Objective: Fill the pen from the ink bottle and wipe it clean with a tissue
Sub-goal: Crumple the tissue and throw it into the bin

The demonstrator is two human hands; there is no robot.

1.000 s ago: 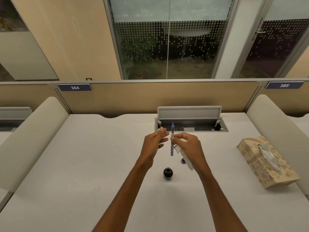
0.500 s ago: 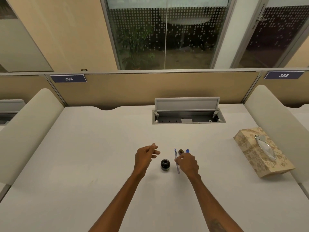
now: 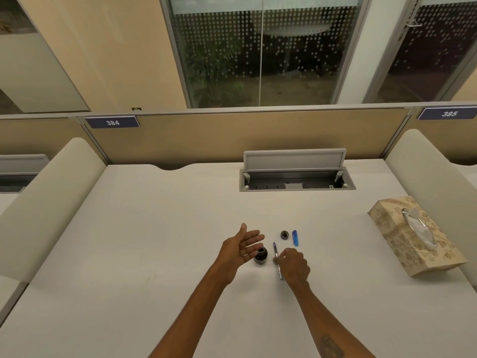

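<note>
White desk point(image 3: 129, 241) now carries the slim blue-tipped pen point(image 3: 276, 255) at lower centre, lowered from mid-air, right hand point(image 3: 293, 264) grip narrow on it, left hand point(image 3: 241, 248) wide open beside the uncapped dark ink bottle point(image 3: 260, 255); wiping looks finished.

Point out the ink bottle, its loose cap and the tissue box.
ink bottle point(image 3: 260, 256): head view, on its dark body below the open mouth.
bottle cap point(image 3: 284, 234): head view, on the cap's round top, beside the blue pen cap.
tissue box point(image 3: 402, 239): head view, on its patterned top face.
</note>
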